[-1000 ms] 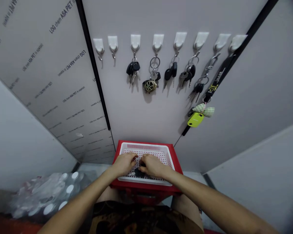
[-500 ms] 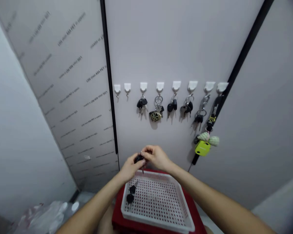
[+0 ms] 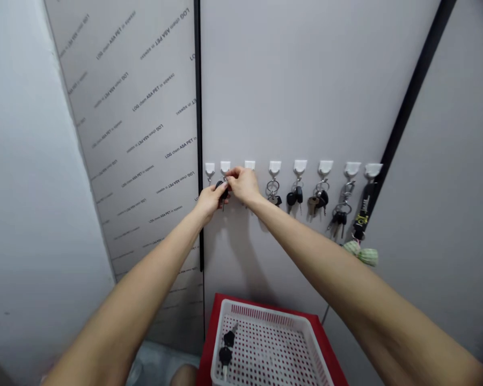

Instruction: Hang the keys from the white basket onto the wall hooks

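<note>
Against the wall, my left hand [image 3: 209, 202] is closed around a bunch of black-headed keys [image 3: 222, 190], with a metal blade hanging below the fingers. My right hand [image 3: 244, 185] pinches the top of the same bunch, just under the second white hook [image 3: 225, 166] from the left. Its fingers touch or nearly touch that hook; whether the ring is over it I cannot tell. To the left is a bare white hook [image 3: 210, 169]. My right hand and wrist partly hide the third hook [image 3: 250, 164] and the keys beneath it.
Several key bunches hang to the right, among them keys with a black lanyard [image 3: 364, 212] and a green bow [image 3: 361, 253]. Below, a white plastic basket [image 3: 265, 312] on a red stand [image 3: 209, 343] holds two black-headed keys [image 3: 226, 354]. A black strip [image 3: 198, 107] edges the panel.
Both hands have risen from above the basket to the second hook, carrying the keys. The view has shifted, so the hooks and basket appear lower and further right.
</note>
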The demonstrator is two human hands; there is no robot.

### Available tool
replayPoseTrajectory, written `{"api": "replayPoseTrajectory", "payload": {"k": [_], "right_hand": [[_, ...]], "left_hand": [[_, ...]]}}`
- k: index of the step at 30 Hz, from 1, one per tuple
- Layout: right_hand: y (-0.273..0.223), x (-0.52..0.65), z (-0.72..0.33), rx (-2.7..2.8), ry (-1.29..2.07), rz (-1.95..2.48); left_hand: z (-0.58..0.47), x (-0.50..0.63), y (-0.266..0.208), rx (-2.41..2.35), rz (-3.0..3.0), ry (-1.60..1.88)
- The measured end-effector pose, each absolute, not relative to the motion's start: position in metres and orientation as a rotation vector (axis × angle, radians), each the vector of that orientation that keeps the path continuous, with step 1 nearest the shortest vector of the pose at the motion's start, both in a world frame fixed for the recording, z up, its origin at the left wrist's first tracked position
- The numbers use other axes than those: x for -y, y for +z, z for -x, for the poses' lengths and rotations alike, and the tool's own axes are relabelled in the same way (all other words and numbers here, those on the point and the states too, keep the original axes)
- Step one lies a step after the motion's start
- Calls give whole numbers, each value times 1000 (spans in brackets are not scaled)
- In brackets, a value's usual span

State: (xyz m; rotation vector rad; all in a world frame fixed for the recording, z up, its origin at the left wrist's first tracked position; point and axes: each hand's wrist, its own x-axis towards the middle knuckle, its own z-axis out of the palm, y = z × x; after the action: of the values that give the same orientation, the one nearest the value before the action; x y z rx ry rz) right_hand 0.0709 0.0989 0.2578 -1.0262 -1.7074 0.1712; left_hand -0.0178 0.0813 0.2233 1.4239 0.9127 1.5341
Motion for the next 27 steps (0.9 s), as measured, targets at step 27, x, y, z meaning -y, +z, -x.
{"api": "replayPoseTrajectory", "payload": {"k": [27], "right_hand": [[-14, -6, -111, 2706, 419, 1126]], "left_hand": [[27, -2, -6, -1232, -1619, 944]]}}
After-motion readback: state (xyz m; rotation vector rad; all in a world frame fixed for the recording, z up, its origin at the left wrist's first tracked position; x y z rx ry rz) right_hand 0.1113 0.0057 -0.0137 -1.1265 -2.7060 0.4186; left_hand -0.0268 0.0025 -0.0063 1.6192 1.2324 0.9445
